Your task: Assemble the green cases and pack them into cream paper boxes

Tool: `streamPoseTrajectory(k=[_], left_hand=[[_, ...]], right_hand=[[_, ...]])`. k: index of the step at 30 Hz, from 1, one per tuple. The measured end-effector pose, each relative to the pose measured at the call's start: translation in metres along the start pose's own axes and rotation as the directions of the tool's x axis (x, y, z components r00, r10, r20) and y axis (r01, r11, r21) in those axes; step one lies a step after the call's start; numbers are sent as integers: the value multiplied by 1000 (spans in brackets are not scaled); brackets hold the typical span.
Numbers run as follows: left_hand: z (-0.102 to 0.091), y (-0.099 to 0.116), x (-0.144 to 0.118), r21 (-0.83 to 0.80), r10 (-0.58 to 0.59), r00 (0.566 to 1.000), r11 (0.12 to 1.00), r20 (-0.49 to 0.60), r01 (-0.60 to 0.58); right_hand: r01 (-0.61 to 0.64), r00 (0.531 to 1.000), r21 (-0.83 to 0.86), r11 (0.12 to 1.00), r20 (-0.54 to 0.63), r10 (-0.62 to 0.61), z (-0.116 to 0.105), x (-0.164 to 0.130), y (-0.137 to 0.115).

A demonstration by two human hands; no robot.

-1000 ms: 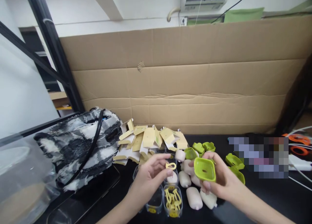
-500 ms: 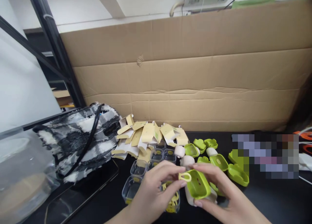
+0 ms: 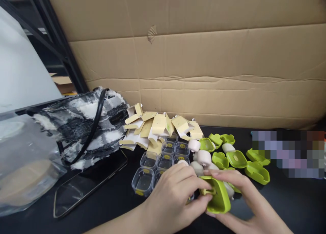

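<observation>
I see my left hand [image 3: 174, 195] pinching a small yellow plastic piece [image 3: 208, 191] against the inner side of a green, rounded plastic cup [image 3: 222, 201]. My right hand [image 3: 257, 205] holds this cup by its edges, above the black worktop [image 3: 112, 200].

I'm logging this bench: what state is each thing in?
Left hand: pinching yellow piece
Yellow piece: at green dish's inner side
Green dish: tilted, held
Right hand: holding green dish
Other green pieces: lying loose
Clear plastic containers: open-topped
Paper cartons: opened, heaped
Handbag: strap draped across it
Cardboard sheet: creased
</observation>
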State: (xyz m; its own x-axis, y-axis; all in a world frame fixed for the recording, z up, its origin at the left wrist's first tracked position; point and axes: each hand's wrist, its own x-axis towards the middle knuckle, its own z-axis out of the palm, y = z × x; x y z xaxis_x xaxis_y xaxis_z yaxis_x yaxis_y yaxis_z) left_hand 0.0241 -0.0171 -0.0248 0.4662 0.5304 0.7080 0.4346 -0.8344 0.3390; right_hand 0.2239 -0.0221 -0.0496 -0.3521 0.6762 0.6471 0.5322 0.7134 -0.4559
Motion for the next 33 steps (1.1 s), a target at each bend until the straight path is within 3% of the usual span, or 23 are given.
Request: streamPoseTrajectory(k=[6, 11, 21, 24, 27, 33], left_hand=[[3, 2, -2, -9, -28, 999, 1000, 33, 29], [3, 1, -4, -47, -52, 994, 997, 101, 57], [5, 4, 0, -215, -95, 995, 972, 22, 97], [-2, 4, 2, -268, -75, 997, 961, -5, 71], [-6, 1, 1, -201, -33, 999, 979, -33, 26], [-2, -1, -5, -157, 56, 996, 987, 71, -44]], right_hand=[[2, 998, 17, 1000, -62, -1, 1, 0, -3], [31, 999, 3, 1000, -17, -31, 0, -1, -3], [1, 1000, 1, 1000, -12, -1, 0, -6, 3], [-59, 997, 59, 997, -56, 62, 0, -7, 3], [-120, 990, 99, 988, -63, 126, 1, -8, 4], [-96, 993, 89, 991, -67, 102, 1, -11, 11]])
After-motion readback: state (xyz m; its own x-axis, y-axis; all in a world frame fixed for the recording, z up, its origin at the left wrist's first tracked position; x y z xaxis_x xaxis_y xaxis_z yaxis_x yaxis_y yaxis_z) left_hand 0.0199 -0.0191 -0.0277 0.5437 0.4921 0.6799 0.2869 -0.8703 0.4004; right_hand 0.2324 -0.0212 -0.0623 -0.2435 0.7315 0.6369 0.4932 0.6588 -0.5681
